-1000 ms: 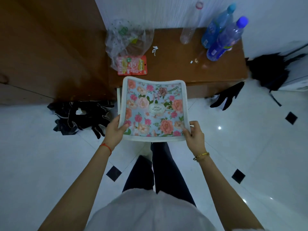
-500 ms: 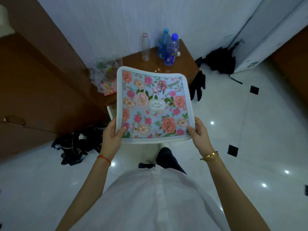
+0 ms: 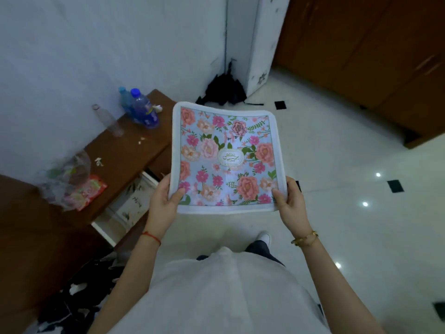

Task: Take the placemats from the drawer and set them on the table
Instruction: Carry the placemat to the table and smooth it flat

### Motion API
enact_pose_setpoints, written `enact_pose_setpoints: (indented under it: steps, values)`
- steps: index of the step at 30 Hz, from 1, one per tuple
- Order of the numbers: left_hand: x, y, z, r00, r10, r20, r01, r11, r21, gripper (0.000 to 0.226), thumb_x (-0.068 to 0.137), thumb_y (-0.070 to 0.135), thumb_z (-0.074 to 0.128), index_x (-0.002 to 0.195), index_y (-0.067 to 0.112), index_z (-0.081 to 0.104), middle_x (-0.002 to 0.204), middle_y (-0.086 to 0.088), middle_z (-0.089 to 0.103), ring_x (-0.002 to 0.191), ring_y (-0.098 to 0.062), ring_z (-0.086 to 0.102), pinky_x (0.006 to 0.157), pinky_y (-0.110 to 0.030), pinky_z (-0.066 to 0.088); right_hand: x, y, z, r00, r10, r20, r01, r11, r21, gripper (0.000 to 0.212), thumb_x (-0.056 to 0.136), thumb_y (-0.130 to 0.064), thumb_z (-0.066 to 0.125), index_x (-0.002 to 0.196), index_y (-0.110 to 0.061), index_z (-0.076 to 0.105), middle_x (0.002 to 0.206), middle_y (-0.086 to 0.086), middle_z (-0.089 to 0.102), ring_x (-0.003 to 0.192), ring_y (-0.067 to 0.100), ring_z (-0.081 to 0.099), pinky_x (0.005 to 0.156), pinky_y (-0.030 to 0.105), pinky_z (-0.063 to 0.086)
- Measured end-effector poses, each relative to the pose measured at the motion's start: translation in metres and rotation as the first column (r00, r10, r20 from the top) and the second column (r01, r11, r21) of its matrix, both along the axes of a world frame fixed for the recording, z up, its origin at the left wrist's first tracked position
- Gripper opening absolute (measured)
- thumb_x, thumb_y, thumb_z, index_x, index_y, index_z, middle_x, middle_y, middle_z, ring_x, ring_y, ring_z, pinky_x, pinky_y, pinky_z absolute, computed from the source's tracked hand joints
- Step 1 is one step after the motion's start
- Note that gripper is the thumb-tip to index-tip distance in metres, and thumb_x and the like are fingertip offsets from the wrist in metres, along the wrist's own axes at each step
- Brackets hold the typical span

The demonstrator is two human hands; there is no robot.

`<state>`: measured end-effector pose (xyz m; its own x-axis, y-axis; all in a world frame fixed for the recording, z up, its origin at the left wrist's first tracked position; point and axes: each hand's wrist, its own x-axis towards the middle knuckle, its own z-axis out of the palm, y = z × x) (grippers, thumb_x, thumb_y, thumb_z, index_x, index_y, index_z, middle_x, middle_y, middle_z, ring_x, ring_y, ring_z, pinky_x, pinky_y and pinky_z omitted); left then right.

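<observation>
Above the pale tiled floor (image 3: 337, 165), the floral, white-bordered placemat (image 3: 226, 157) was pinched at its near corners by the left hand (image 3: 163, 203) and right hand (image 3: 292, 206). It had swung away from the open white drawer (image 3: 125, 208), so extraction looked finished; no table showed.

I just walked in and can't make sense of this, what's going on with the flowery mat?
A person is standing on the tiled floor, holding a floral placemat flat in front of them. The left hand grips its near left corner and the right hand its near right corner. To their left, a drawer hangs open under a low wooden cabinet with plastic bottles on top. No table is in view, so the mat is not set down yet.
</observation>
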<state>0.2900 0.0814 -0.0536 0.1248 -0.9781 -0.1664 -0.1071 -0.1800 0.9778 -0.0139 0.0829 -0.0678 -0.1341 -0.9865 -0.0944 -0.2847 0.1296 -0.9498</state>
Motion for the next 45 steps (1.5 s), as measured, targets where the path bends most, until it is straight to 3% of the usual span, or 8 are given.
enact_pose_setpoints:
  steps: [4, 8, 14, 20, 27, 38, 41, 45]
  values:
    - [-0.087, -0.041, 0.003, 0.992, -0.118, -0.047, 0.119, 0.993, 0.014, 0.04, 0.09, 0.0, 0.059, 0.126, 0.019, 0.057, 0.116, 0.002, 0.067, 0.102, -0.009, 0.066, 0.088, -0.028, 0.056, -0.081, 0.004, 0.006, 0.988, -0.138, -0.063, 0.137, 0.99, -0.033, 0.028, 0.096, -0.012, 0.054, 0.123, -0.009, 0.051, 0.11, 0.005, 0.064, 0.101, 0.019, 0.064, 0.089, 0.048, 0.053]
    - [-0.183, -0.077, 0.01, 0.969, -0.234, -0.083, 0.233, 0.972, -0.014, 0.039, 0.091, -0.001, 0.057, 0.125, 0.017, 0.055, 0.112, 0.002, 0.067, 0.096, -0.004, 0.067, 0.077, -0.018, 0.055, -0.167, 0.003, 0.012, 0.958, -0.274, -0.088, 0.269, 0.961, -0.064, 0.027, 0.095, -0.015, 0.055, 0.122, -0.011, 0.052, 0.11, 0.002, 0.065, 0.103, 0.017, 0.064, 0.091, 0.047, 0.052]
    - [-0.307, -0.13, 0.014, 0.897, -0.437, -0.063, 0.438, 0.899, -0.004, 0.037, 0.092, 0.002, 0.058, 0.126, 0.015, 0.055, 0.116, -0.009, 0.066, 0.101, -0.022, 0.067, 0.084, -0.035, 0.058, -0.268, 0.01, 0.018, 0.874, -0.478, -0.086, 0.47, 0.878, -0.093, 0.025, 0.094, -0.021, 0.057, 0.119, -0.02, 0.052, 0.108, -0.007, 0.065, 0.099, 0.009, 0.066, 0.084, 0.036, 0.057]
    - [-0.418, -0.189, 0.005, 0.756, -0.655, -0.018, 0.654, 0.756, -0.035, 0.036, 0.09, 0.005, 0.061, 0.116, 0.03, 0.06, 0.108, 0.007, 0.069, 0.094, -0.006, 0.068, 0.073, -0.014, 0.054, -0.34, 0.017, 0.001, 0.726, -0.681, -0.094, 0.679, 0.732, -0.059, 0.026, 0.092, -0.028, 0.061, 0.116, -0.022, 0.052, 0.102, -0.009, 0.067, 0.087, 0.0, 0.066, 0.071, 0.019, 0.056]
    - [-0.569, -0.264, -0.007, 0.553, -0.832, -0.04, 0.831, 0.554, -0.05, 0.037, 0.091, 0.005, 0.061, 0.117, 0.032, 0.061, 0.107, 0.013, 0.071, 0.097, -0.006, 0.068, 0.076, -0.016, 0.054, -0.433, -0.01, -0.013, 0.539, -0.84, -0.069, 0.837, 0.543, -0.071, 0.023, 0.092, -0.021, 0.061, 0.113, -0.021, 0.052, 0.103, -0.012, 0.066, 0.092, -0.004, 0.064, 0.072, 0.007, 0.049]
    - [-0.844, -0.339, 0.015, 0.157, -0.988, 0.004, 0.986, 0.156, -0.066, 0.04, 0.09, 0.004, 0.062, 0.114, 0.036, 0.063, 0.109, 0.008, 0.071, 0.099, -0.012, 0.068, 0.077, -0.021, 0.057, -0.577, -0.032, 0.003, 0.119, -0.993, -0.009, 0.991, 0.119, -0.057, 0.024, 0.093, -0.023, 0.06, 0.116, -0.024, 0.052, 0.107, -0.004, 0.066, 0.099, 0.016, 0.066, 0.086, 0.047, 0.055]
    - [-0.907, -0.328, 0.012, 0.057, -0.998, -0.006, 0.997, 0.058, -0.043, 0.039, 0.089, 0.004, 0.062, 0.117, 0.032, 0.062, 0.108, 0.012, 0.071, 0.1, -0.012, 0.068, 0.08, -0.023, 0.057, -0.605, -0.02, 0.002, -0.006, -1.0, -0.026, 0.998, -0.004, -0.066, 0.023, 0.092, -0.027, 0.06, 0.113, -0.033, 0.052, 0.107, -0.009, 0.066, 0.098, 0.013, 0.066, 0.084, 0.047, 0.056]
    - [-0.992, -0.299, 0.005, -0.085, -0.996, -0.016, 0.996, -0.084, -0.036, 0.042, 0.09, 0.005, 0.062, 0.111, 0.041, 0.064, 0.107, 0.016, 0.071, 0.098, -0.008, 0.068, 0.075, -0.02, 0.056, -0.649, 0.006, -0.007, -0.136, -0.99, -0.032, 0.989, -0.134, -0.058, 0.024, 0.092, -0.031, 0.061, 0.114, -0.031, 0.052, 0.107, -0.007, 0.067, 0.098, 0.011, 0.067, 0.081, 0.043, 0.058]
